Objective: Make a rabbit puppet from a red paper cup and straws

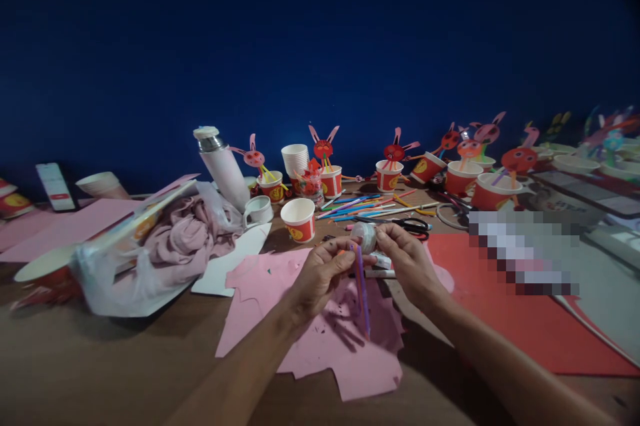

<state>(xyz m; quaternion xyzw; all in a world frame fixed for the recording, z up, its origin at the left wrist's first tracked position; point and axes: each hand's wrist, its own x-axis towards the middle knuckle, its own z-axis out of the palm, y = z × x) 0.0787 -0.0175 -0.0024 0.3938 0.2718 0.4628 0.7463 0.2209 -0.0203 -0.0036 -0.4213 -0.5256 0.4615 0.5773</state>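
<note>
Fingers [346, 261] are clamping a purple strip [362, 289] (left hand [324, 274]) and a tape roll [367, 235] (right hand [405, 262]), cups [332, 182] standing near the surface's [125, 373] far edge.

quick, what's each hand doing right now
Left hand: closed, pinching the purple strip.
Right hand: closed, fingertips on the tape roll.

At the table's [75, 359] far right corner, cup figures [614, 139] blur together. A pixelated patch [523, 253] masks what lies toward the right edge. The left hand [323, 273] hides part of the pink paper [365, 373]. Near the far left corner, the view cuts off a red cup [15, 203]; the phone's [53, 186] writing is unreadably small.
</note>
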